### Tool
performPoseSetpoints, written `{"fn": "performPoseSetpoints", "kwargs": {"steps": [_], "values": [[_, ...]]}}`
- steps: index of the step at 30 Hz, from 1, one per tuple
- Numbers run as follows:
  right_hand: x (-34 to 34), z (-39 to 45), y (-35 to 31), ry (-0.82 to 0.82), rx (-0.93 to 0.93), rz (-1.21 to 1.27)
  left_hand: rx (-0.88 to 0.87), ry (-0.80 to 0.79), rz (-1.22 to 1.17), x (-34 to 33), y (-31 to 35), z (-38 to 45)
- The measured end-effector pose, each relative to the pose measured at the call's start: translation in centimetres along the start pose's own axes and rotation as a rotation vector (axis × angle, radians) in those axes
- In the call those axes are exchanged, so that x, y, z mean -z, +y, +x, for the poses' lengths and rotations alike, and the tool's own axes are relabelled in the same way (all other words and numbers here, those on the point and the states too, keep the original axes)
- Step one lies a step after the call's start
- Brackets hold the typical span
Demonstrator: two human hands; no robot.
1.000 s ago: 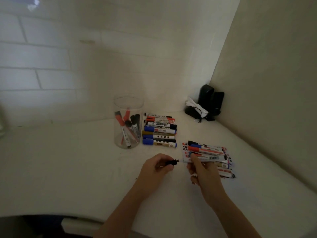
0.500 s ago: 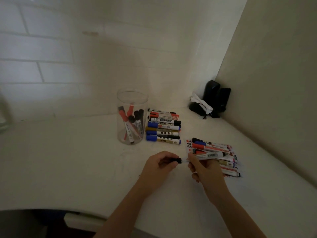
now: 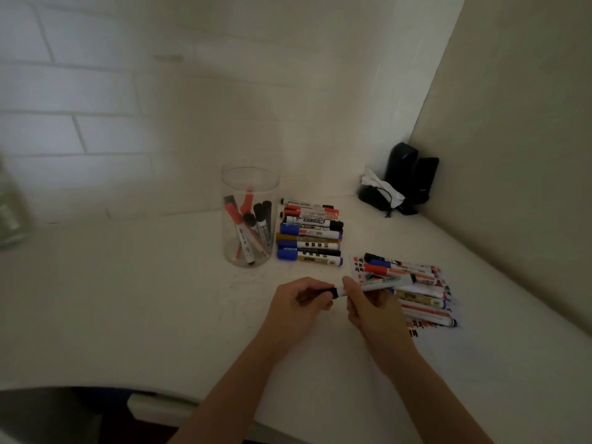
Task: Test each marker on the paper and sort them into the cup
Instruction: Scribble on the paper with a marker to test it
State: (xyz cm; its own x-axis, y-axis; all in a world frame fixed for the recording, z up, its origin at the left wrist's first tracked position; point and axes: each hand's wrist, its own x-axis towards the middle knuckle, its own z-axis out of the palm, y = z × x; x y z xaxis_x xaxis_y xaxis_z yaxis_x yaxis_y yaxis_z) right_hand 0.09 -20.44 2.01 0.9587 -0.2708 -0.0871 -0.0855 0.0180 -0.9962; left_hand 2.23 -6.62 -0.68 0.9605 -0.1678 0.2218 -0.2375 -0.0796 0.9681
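Observation:
My right hand (image 3: 371, 310) grips a white marker (image 3: 389, 282) by its barrel, held level above the table. My left hand (image 3: 296, 304) pinches the marker's black cap (image 3: 331, 292), which sits against the marker's left end. A clear plastic cup (image 3: 250, 216) stands behind the hands and holds several red and black markers. A row of markers (image 3: 310, 237) lies just right of the cup. Another pile of markers (image 3: 416, 290) rests on the scribbled paper (image 3: 357, 264) behind my right hand.
A black object with white tissue (image 3: 398, 184) sits in the far right corner against the walls. The white table (image 3: 144, 299) has a rounded front edge at the lower left. A blurred clear object (image 3: 9, 213) stands at the far left.
The cap was apart from the marker a second ago. My hands came together and the cap now meets the marker's end.

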Motion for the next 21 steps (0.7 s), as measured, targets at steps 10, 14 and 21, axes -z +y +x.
{"fn": "performPoseSetpoints", "kwargs": {"steps": [10, 14, 21], "values": [[2.0, -2.2, -3.6, -0.068, -0.134, 0.181, 0.157, 0.101, -0.374, 1.5, 2.1, -2.1], [1.1, -4.4, -3.9, -0.305, -0.053, 0.097, 0.013, 0.309, -0.548, 3.0, 4.5, -2.8], [-5.1, -5.0, -4.4, -0.327, 0.254, -0.308, -0.196, 0.448, -0.206, 6.1, 7.1, -2.7]]}}
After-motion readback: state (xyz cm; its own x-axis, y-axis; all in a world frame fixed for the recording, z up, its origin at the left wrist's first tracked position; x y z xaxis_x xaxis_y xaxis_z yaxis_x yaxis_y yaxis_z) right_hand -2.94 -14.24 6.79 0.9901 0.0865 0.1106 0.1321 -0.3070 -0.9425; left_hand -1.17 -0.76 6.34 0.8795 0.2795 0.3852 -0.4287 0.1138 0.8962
